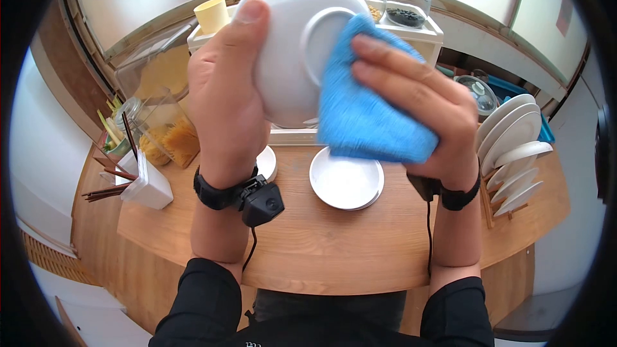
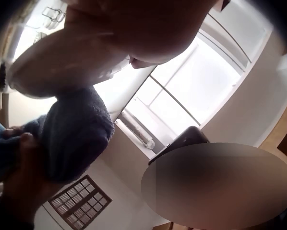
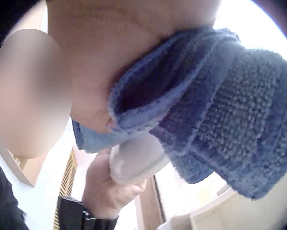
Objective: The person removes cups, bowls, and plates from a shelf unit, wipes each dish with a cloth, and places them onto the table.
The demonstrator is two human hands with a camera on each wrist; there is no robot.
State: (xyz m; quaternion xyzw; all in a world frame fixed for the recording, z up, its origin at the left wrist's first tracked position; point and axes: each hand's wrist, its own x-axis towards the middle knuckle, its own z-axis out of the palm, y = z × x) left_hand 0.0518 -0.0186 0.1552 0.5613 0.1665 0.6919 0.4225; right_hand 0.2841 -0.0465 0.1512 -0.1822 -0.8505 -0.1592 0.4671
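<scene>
- In the head view, a round, glossy white dish (image 1: pixel 283 57) with a raised foot ring is up in the air above a light brown wooden table (image 1: pixel 308 250), its underside turned to the camera.
- The left hand (image 1: pixel 225 90) grips the dish at its left side, the thumb lying over the underside; where its other fingers lie behind the dish, this view cannot tell.
- The right hand (image 1: pixel 424 99) holds a bright blue, fuzzy cloth (image 1: pixel 373 115) against the right part of the underside, two fingers together on top of it.
- The left wrist view shows the dish edge-on and dark, with the cloth touching it from below and the right hand's fingers curled round the cloth; in the head view its thumb is hidden.
- The right wrist view brings out the cloth's coarse, looped weave and its folds, and shows the left hand pinching the dish's rim beyond them.
- Only the head view shows the table's things: a round white plate stack (image 1: pixel 346 178) near the middle, a small white dish (image 1: pixel 267 164) beside the left wrist, a white holder (image 1: pixel 153 183) with brown sticks at the left, and a wooden rack (image 1: pixel 488 204) of white plates at the right.
- Only the left wrist view shows a dark brown lattice (image 2: pixel 80 203) on a pale surface.
</scene>
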